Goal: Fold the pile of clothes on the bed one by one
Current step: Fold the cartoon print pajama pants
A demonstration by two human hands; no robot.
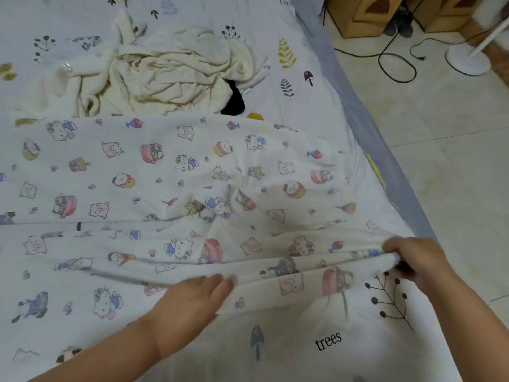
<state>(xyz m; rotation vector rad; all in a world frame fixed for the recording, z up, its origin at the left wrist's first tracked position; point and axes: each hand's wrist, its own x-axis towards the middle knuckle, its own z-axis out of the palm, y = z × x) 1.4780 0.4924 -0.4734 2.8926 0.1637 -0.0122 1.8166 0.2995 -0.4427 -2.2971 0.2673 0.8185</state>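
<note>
A white garment printed with cartoon cats [176, 188] lies spread across the near half of the bed [316, 351], reaching from the left edge of the view almost to the bed's right side. Its cloth bunches into creases near the middle, and a long fold runs across its near part.

The left hand [190, 304] lies on the garment's near edge with fingers stretched out fairly straight, pressing the cloth down. The right hand [416, 260] is at the garment's right near corner, fingers curled over and pinching a gathered ridge of the cloth there.

Behind the garment, toward the head of the bed, sits a crumpled pile of cream clothes [170, 73], touching the garment's far edge. A black piece of cloth [234, 102] sticks out from under the pile's right side.

The bedsheet carries prints of leaves, mushrooms and the word "trees". To the right of the bed is a tiled floor [440, 161] with a black cable [396, 64], the round white base of a stand [468, 62], and cardboard boxes [366, 15] at the far wall.
</note>
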